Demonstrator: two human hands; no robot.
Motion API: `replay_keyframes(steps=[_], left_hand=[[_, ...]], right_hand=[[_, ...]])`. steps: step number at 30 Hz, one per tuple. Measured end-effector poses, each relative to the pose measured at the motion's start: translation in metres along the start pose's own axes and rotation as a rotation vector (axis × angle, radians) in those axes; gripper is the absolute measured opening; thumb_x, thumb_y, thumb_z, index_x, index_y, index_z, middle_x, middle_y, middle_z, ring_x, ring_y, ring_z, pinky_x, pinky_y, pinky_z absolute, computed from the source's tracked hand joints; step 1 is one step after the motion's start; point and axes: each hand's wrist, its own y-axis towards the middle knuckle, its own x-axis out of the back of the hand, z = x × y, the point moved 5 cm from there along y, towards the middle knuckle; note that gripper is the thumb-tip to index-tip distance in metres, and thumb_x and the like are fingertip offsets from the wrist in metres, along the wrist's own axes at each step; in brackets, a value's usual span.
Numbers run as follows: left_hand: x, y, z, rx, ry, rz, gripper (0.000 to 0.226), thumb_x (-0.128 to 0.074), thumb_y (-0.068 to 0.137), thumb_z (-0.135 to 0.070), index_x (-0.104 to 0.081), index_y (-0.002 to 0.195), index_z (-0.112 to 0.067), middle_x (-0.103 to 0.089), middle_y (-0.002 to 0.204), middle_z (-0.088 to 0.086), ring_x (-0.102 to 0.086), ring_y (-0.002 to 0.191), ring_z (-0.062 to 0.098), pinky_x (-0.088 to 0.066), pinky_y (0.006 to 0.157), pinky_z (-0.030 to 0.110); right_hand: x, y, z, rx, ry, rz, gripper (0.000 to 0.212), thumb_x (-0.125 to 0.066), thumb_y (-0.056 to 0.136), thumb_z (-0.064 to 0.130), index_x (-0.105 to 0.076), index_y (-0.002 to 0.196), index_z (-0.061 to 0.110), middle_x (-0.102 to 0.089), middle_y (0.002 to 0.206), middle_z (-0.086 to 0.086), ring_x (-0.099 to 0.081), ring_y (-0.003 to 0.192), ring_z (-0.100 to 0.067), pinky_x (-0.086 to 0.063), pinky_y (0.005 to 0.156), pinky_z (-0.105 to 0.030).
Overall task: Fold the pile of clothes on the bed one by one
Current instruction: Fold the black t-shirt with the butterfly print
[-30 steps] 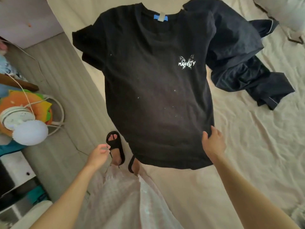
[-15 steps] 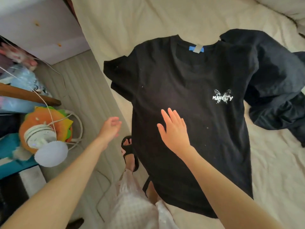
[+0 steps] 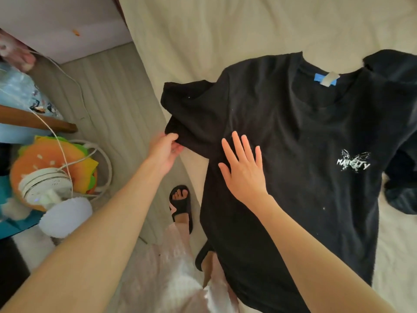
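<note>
On the cream bed sheet (image 3: 225, 30), I see the black T-shirt (image 3: 304, 154) spread face up, its collar with the blue tag (image 3: 325, 78) pointing away from me and its hem hanging over the bed's near edge. A white butterfly print (image 3: 353, 163) sits on the shirt's chest, toward the side away from my hands. My right hand (image 3: 244, 170) lies flat on the shirt near the armpit seam, fingers straight and spread, pressing the cloth without gripping it. My left hand (image 3: 165, 150) is at the shirt's crumpled sleeve (image 3: 187, 114), thumb and fingers pinching the sleeve's lower edge where it reaches the bed's edge. Beyond the shirt's far shoulder lies another dark garment (image 3: 401, 172), partly under the shirt. Below the shirt's hem I can see a foot in a black sandal (image 3: 180, 205) on the grey floor (image 3: 112, 98), and pale patterned trousers (image 3: 171, 274). Farther from the shirt, past my left arm, there is an orange burger-shaped cushion (image 3: 33, 163) with a small white fan (image 3: 45, 186) and a white cable (image 3: 67, 154) on it.
</note>
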Motion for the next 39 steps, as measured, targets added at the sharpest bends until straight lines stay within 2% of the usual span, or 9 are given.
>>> replay_keyframes(steps=[6,12,18,21,25,30,33,35,39], left_hand=[[0.034,-0.023,0.027,0.241,-0.14,0.014,0.008,-0.048,0.086,-0.001,-0.053,0.088,-0.006,-0.054,0.091,0.011,-0.056,0.084,0.02,-0.049,0.066,0.029],[0.014,-0.027,0.0,0.206,-0.154,0.066,0.013,-0.061,0.089,-0.013,-0.058,0.101,-0.01,-0.062,0.106,0.011,-0.06,0.099,0.024,-0.053,0.078,0.033],[-0.03,-0.099,-0.027,-0.673,0.327,-0.071,0.018,-0.059,0.091,-0.022,-0.052,0.107,-0.023,-0.058,0.1,-0.015,-0.058,0.089,-0.007,-0.049,0.072,0.009],[-0.084,-0.137,0.002,-1.099,0.808,0.211,0.014,-0.063,0.087,-0.014,-0.054,0.096,-0.016,-0.051,0.129,-0.012,-0.045,0.124,-0.001,-0.036,0.104,0.016],[-0.103,-0.125,0.065,-1.016,1.508,0.439,0.029,-0.057,0.092,-0.027,-0.053,0.12,-0.02,-0.023,0.155,0.0,-0.012,0.145,0.017,-0.011,0.116,0.036],[-0.055,-0.11,0.038,-1.068,1.176,0.058,0.027,-0.059,0.089,-0.018,-0.058,0.116,-0.013,-0.054,0.121,0.004,-0.052,0.113,0.017,-0.035,0.094,0.021],[-0.04,-0.084,0.029,-0.783,0.901,0.057,0.028,-0.055,0.093,-0.023,-0.054,0.119,-0.013,-0.053,0.114,-0.001,-0.051,0.106,0.012,-0.039,0.088,0.019],[-0.046,-0.071,0.036,-0.584,0.807,0.179,0.024,-0.055,0.094,-0.028,-0.054,0.116,-0.017,-0.055,0.108,-0.007,-0.055,0.101,0.01,-0.04,0.079,0.014],[-0.057,-0.059,0.046,-0.451,0.802,0.255,0.026,-0.059,0.091,-0.022,-0.05,0.115,-0.019,-0.052,0.108,-0.009,-0.05,0.098,0.006,-0.038,0.079,0.015]], right_hand=[[0.002,0.004,0.005,-0.031,-0.007,0.038,0.06,-0.032,0.1,0.044,-0.008,0.152,0.027,0.002,0.161,-0.003,0.008,0.147,-0.024,0.006,0.114,-0.047],[0.012,0.005,0.007,-0.052,0.129,0.078,0.055,-0.035,0.1,0.04,-0.019,0.151,0.026,-0.001,0.16,0.0,0.007,0.147,-0.021,0.004,0.116,-0.047],[0.057,-0.027,-0.019,-0.594,1.269,-0.09,0.035,-0.041,0.1,0.036,-0.054,0.13,0.025,-0.055,0.129,0.014,-0.048,0.124,-0.005,-0.033,0.109,-0.029],[0.072,-0.057,-0.056,-0.786,1.577,-0.297,0.037,-0.034,0.1,0.042,-0.052,0.128,0.026,-0.058,0.125,0.009,-0.055,0.111,-0.004,-0.04,0.099,-0.029],[0.083,-0.071,-0.092,-0.879,1.412,-0.429,0.041,-0.036,0.099,0.041,-0.05,0.133,0.023,-0.055,0.13,0.006,-0.051,0.117,-0.007,-0.035,0.099,-0.027],[0.101,-0.021,-0.087,-0.572,0.899,-0.361,0.046,-0.049,0.097,0.036,-0.046,0.138,0.017,-0.05,0.137,0.004,-0.046,0.121,-0.004,-0.031,0.088,0.0],[0.109,0.023,-0.067,-0.396,0.656,-0.277,0.048,-0.05,0.094,0.045,-0.05,0.134,0.017,-0.053,0.133,0.001,-0.046,0.124,-0.013,-0.034,0.103,-0.021],[0.114,0.048,-0.051,-0.353,0.511,-0.228,0.039,-0.049,0.092,0.053,-0.061,0.105,0.018,-0.061,0.102,0.001,-0.055,0.101,-0.018,-0.042,0.098,-0.039],[0.121,0.077,-0.035,-0.405,0.598,-0.17,0.044,-0.056,0.09,0.049,-0.037,0.061,0.02,-0.041,0.059,0.005,-0.041,0.056,-0.011,-0.04,0.068,-0.033]])
